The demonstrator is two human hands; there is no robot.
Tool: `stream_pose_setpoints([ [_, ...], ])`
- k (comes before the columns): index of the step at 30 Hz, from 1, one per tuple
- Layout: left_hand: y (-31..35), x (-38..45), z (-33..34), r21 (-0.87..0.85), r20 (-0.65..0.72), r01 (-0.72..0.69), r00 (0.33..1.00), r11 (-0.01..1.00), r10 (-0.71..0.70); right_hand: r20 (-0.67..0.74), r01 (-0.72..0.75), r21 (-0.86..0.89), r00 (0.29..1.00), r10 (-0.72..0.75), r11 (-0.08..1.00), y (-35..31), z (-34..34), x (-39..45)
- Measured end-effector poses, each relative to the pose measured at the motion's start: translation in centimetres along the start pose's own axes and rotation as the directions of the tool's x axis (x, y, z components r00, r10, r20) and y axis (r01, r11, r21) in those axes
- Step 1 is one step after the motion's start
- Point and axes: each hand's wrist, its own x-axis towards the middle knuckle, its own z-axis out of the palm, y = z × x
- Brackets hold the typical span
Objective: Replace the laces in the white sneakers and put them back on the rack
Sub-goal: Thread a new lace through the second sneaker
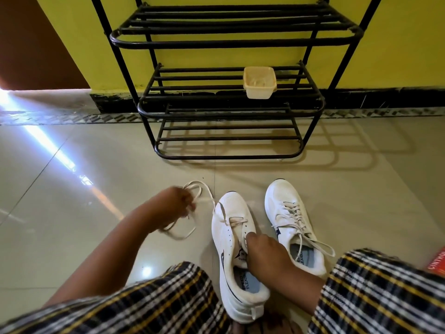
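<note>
Head view: left hand [177, 201] reaches out low over the floor, fingers curled round a loose white lace [192, 208]. Right hand [262, 253] grips the near sneaker [231, 242] at its tongue; the 2nd sneaker [293, 225], still laced, stands beside it, below the rack [231, 112].

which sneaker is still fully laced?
The right-hand sneaker, untouched on the floor: laces cross every eyelet. The other sneaker, under the right hand, is nearly unlaced, its lace gripped by the left hand.
</note>
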Motion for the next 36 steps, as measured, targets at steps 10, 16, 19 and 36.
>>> stream_pose_setpoints([
  [10,-5.0,1.8,5.0,0.556,-0.271,0.174,0.962,0.813,-0.020,-0.051,0.041,-0.003,0.998,-0.041,0.999,-0.3,0.1,-0.1],
  [16,-3.1,4.2,9.1,0.404,-0.094,-0.238,0.950,0.883,0.299,-0.062,0.054,0.009,0.997,-0.054,0.998,-0.4,-0.1,-0.3],
  [19,-2.9,4.5,9.9,0.550,-0.128,-0.158,0.954,0.820,0.270,-0.061,0.051,0.014,0.997,-0.050,0.999,-0.3,-0.2,-0.3],
  [36,5.6,-3.5,0.4,-0.892,0.244,0.132,0.946,0.433,0.212,-0.121,0.235,0.729,0.969,-0.216,0.643,-2.5,-4.8,0.3],
])
